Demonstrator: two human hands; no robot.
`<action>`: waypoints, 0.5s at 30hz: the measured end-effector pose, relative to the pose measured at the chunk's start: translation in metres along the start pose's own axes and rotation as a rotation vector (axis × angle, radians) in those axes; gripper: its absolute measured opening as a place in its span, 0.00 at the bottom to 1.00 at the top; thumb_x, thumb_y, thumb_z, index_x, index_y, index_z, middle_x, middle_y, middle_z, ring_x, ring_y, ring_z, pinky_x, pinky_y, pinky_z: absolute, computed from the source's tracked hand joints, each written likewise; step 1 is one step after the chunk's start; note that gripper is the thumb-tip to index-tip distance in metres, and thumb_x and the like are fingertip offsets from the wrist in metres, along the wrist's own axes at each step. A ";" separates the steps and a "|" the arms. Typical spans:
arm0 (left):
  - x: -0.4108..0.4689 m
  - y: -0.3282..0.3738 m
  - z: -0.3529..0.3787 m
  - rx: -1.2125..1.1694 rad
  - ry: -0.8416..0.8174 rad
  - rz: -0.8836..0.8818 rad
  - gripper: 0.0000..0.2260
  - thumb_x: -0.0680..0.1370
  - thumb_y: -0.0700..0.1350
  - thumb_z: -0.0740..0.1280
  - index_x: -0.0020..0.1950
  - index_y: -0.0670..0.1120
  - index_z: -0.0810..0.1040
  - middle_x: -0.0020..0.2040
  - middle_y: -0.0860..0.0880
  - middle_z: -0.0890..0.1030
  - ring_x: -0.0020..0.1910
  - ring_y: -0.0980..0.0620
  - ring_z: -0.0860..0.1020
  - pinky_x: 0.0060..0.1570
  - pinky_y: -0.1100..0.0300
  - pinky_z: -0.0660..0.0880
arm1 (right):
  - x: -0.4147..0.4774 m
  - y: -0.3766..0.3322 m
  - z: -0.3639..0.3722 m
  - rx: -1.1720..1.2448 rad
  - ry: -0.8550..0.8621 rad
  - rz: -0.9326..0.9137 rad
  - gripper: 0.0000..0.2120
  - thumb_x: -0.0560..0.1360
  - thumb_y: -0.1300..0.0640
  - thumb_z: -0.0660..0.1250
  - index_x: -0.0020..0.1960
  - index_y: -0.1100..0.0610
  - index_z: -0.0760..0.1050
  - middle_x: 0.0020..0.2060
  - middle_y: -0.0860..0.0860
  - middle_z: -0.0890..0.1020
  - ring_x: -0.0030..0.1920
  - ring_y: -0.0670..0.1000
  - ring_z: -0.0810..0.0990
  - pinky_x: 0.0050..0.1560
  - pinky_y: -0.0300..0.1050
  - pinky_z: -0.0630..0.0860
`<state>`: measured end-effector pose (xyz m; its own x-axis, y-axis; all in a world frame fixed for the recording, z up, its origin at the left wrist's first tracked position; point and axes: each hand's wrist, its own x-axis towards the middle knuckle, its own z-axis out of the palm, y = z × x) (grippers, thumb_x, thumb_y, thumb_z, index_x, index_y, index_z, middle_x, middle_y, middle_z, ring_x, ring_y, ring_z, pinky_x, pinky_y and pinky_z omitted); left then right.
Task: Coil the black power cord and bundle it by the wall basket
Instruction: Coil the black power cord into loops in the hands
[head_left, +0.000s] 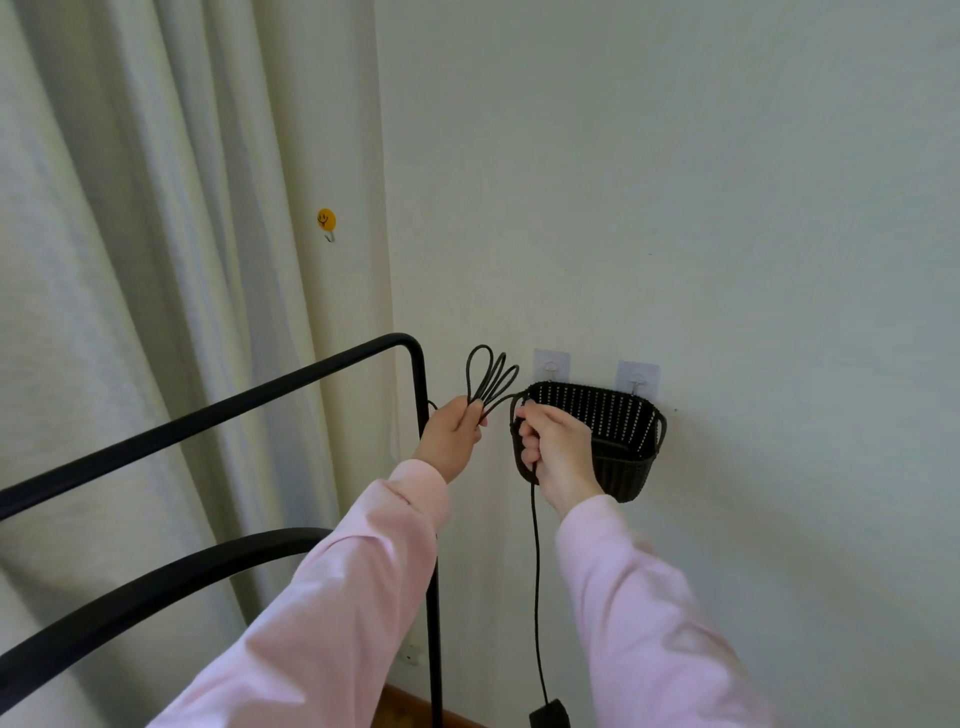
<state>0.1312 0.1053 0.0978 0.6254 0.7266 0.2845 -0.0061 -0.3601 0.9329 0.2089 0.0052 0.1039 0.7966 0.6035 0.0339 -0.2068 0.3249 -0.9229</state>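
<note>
Cord (535, 561) loops stick up above left hand (453, 435). Rest hangs below right hand (556, 453). Basket (631, 441) just right, behind it.

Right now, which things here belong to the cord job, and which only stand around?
For the job: cord, its loops in the left hand, right hand, basket.

Just around: smiley hook, curtain, black rack.

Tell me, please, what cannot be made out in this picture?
- Cord end: the dark block is cut off by the bottom edge.
- Cord inside the left hand and right hand: fingers hide it.
- Basket contents: front wall and right hand block them.
</note>
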 end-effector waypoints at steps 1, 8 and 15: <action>0.000 -0.001 0.001 0.005 0.000 0.011 0.15 0.79 0.43 0.56 0.32 0.48 0.68 0.26 0.50 0.65 0.26 0.52 0.62 0.28 0.60 0.59 | 0.000 -0.003 0.004 0.031 0.007 -0.003 0.10 0.75 0.63 0.65 0.35 0.60 0.77 0.27 0.51 0.73 0.23 0.43 0.67 0.21 0.33 0.64; -0.002 0.002 0.004 0.001 -0.015 0.040 0.15 0.79 0.43 0.56 0.32 0.48 0.68 0.27 0.50 0.66 0.28 0.52 0.64 0.29 0.59 0.61 | 0.003 -0.022 0.023 0.309 0.022 0.040 0.11 0.75 0.69 0.62 0.36 0.59 0.71 0.34 0.53 0.76 0.37 0.48 0.76 0.42 0.40 0.76; -0.007 0.003 0.006 -0.037 -0.048 0.085 0.16 0.80 0.42 0.55 0.32 0.50 0.68 0.30 0.55 0.79 0.22 0.58 0.64 0.23 0.70 0.63 | 0.000 -0.038 0.036 0.432 -0.047 0.102 0.12 0.74 0.70 0.60 0.34 0.61 0.73 0.29 0.55 0.81 0.35 0.53 0.81 0.28 0.43 0.78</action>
<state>0.1316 0.0960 0.0972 0.6580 0.6654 0.3525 -0.0889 -0.3963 0.9138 0.1959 0.0189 0.1533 0.7351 0.6775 -0.0227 -0.5094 0.5300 -0.6779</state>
